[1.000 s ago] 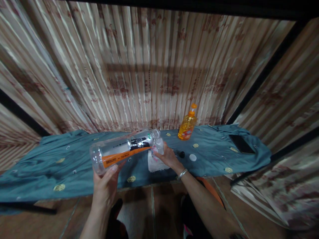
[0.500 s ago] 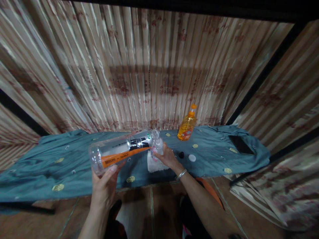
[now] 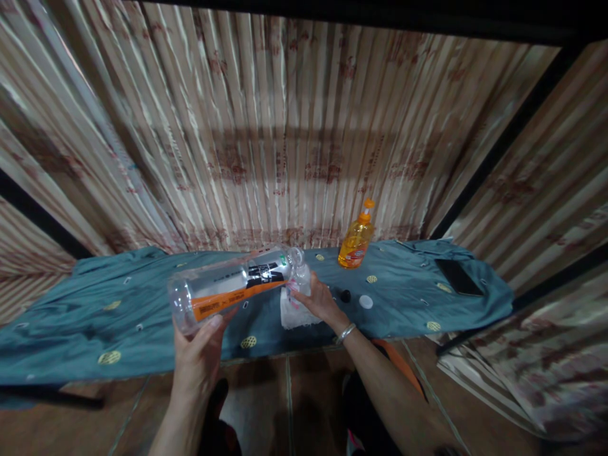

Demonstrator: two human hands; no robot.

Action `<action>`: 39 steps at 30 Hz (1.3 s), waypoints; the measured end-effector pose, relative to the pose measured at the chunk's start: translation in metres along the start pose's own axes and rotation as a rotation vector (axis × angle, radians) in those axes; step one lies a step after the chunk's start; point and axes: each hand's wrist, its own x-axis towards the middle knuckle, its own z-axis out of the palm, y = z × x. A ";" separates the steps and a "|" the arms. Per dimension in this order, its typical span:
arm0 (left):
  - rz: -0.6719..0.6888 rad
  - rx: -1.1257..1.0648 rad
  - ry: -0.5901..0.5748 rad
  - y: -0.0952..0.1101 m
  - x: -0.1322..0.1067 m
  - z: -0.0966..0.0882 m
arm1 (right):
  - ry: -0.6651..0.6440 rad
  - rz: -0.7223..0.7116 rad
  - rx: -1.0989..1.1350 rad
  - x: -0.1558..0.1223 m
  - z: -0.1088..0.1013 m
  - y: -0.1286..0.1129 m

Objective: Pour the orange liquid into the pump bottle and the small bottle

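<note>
My left hand point(image 3: 198, 348) is closed round the base end of a large clear plastic bottle point(image 3: 228, 291) with an orange, black and silver label. The bottle lies tilted nearly level, its uncapped-looking neck pointing right. At that neck, my right hand point(image 3: 318, 297) grips a small clear plastic bottle point(image 3: 300, 275) with pink marks, mouth to mouth or nearly so; whether they touch I cannot tell. Below the small bottle a white cloth point(image 3: 292, 313) rests on the blue-green sheet. Any liquid inside the large bottle is hard to make out.
A yellow pump bottle point(image 3: 356, 244) stands at the back of the sheet-covered bench point(image 3: 399, 278). Right of my right hand lie a black cap point(image 3: 346, 296) and a white round lid point(image 3: 365, 301). A dark phone point(image 3: 458, 277) lies farther right. Striped curtains point(image 3: 304, 158) hang behind.
Hardly anything differs. Both hands hold the two bottles in almost the same place, and the view has shifted very slightly.
</note>
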 end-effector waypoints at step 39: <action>0.011 0.045 -0.015 -0.004 0.001 -0.003 | -0.004 -0.012 0.030 -0.001 -0.001 -0.001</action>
